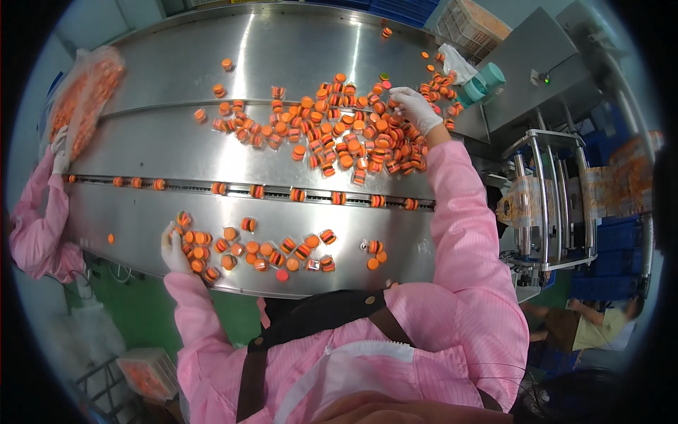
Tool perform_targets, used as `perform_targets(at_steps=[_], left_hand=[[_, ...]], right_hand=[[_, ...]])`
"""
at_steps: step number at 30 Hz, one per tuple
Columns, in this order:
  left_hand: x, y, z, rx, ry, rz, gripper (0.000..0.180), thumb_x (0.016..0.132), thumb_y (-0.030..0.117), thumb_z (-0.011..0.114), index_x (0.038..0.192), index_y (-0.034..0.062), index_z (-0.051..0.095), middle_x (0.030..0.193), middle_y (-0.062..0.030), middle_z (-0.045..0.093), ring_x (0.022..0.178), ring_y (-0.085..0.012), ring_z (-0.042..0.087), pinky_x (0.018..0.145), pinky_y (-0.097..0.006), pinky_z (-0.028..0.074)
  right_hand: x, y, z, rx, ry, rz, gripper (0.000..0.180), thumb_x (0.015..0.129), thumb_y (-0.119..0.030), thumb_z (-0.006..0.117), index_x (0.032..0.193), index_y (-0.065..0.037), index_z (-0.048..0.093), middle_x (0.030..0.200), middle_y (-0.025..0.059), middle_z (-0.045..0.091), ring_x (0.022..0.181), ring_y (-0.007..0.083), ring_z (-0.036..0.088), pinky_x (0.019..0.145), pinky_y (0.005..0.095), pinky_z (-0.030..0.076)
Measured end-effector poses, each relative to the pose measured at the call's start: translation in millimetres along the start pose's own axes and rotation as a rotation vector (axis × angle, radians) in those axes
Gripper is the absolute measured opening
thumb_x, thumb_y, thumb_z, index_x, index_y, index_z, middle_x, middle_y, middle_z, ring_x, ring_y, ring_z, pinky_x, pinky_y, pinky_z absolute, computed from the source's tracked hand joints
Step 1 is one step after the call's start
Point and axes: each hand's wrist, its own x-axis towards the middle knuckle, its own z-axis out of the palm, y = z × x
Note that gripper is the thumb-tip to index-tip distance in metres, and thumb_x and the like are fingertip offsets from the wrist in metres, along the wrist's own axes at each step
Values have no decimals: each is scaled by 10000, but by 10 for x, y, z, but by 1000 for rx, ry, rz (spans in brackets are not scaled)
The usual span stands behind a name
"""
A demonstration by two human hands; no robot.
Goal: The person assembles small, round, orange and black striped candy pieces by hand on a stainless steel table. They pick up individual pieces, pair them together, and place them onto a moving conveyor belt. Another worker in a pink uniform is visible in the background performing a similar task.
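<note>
Burger-shaped candies (pixel 353 145) lie around the half-open right hand (pixel 418 112) and just right of the half-curled left hand (pixel 174 249), any grip unclear.

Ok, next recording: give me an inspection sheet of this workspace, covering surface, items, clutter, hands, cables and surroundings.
Surface: shiny metal table, crossed by a narrow slotted track.
Job's things: orange layered pieces, some clear-wrapped; a large pile, a looser near group, spaced singles along the track.
Clutter: white cloth and teal container at the far right.
Hands: gloved left hand at the near group's left edge; gloved right hand at the pile; grip unclear on both.
Cables: thin pale loop below the table's left end, possibly a cable.
Surroundings: co-worker's gloved hand by a plastic bag; roller machine at right.
</note>
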Motion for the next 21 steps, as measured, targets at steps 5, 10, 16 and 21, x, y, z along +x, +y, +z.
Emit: perform_targets(at_steps=[5,10,16,21], left_hand=[[-6,17,9,21,-24,26,290,936,112,501,1186,-27,541,1153,-104,569,1026,-169,545,916,-289,431],[116,-197,-79,8,-20,28,282,926,113,519,1168,-27,556,1157,-106,581,1032,-172,546,923,-292,429],[92,-128,-53,92,-50,93,272,924,117,530,1160,-11,569,1154,-103,587,1031,-170,552,925,-296,431],[-105,238,112,-32,-105,38,283,921,133,537,1169,-1,570,1112,-98,611,974,-164,583,856,-286,469]], right_hand=[[-680,120,72,924,-231,-110,252,875,-87,559,1114,-9,550,852,65,571,706,139,537,640,248,484],[-1275,453,218,1177,-449,-126,221,867,-70,568,1077,-6,548,940,88,530,753,153,520,687,258,481],[-1808,581,503,1226,-530,-172,142,841,-69,591,964,-7,559,897,70,473,709,135,440,658,242,420],[-2183,507,749,984,-490,-217,201,816,-77,621,1003,-43,556,945,64,470,733,130,465,670,248,418]])
